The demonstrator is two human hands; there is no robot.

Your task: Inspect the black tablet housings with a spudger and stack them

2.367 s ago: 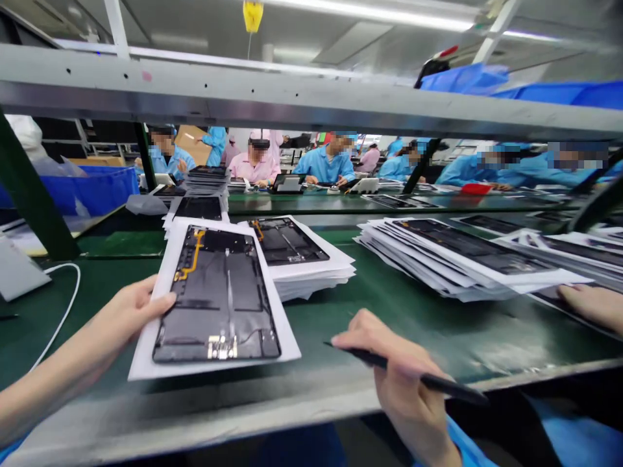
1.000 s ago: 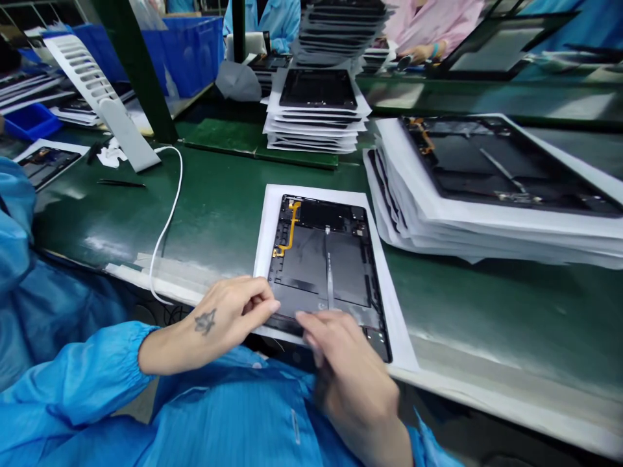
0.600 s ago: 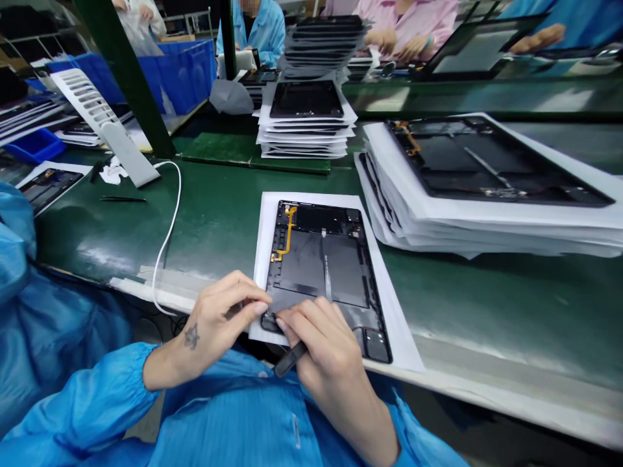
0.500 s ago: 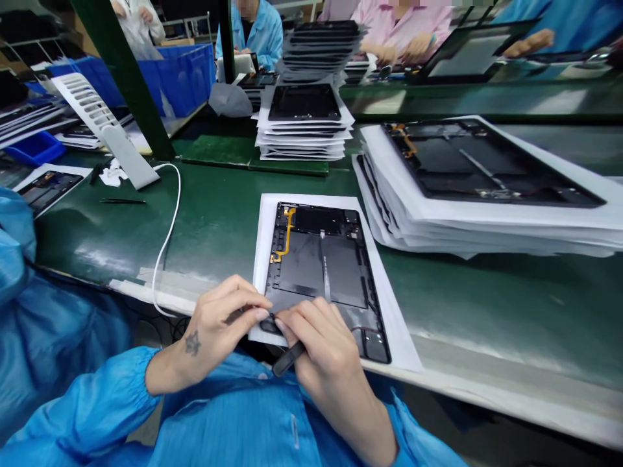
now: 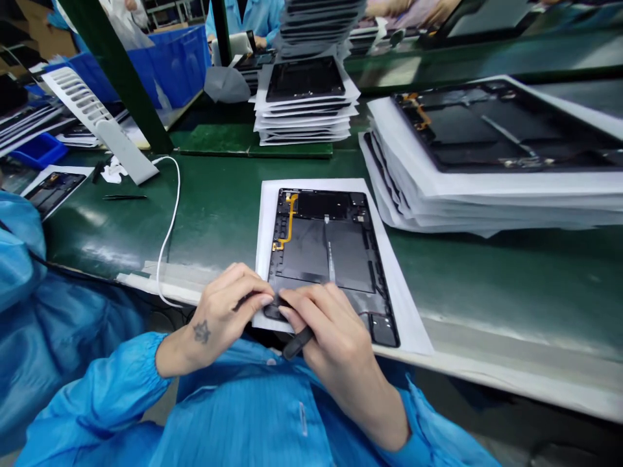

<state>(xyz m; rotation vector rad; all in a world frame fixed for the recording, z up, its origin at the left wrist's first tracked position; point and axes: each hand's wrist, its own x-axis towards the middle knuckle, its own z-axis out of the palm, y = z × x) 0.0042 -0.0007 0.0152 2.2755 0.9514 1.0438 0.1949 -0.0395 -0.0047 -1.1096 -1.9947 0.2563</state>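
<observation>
A black tablet back shell lies on a white paper sheet at the table's front edge, its inside facing up. An orange flex cable runs along its upper left side, and a thin grey strip runs down the middle. My left hand pinches at the shell's near left corner; whatever is between the fingertips is too small to make out. Beside it, my right hand is closed around a black-handled tool, with thumb and fingertips at the same corner. The tool's working end is hidden.
To the right stands a stack of shells and paper; another stack is at the back. On the left are a white lamp, its white cable, tweezers and a blue bin. A co-worker's sleeve is at far left.
The camera view has tilted downward slightly, so the scene sits higher. Both hands stay at the shell's near left corner, with my right fingertips shifted slightly. The black-handled tool is still in my right hand.
</observation>
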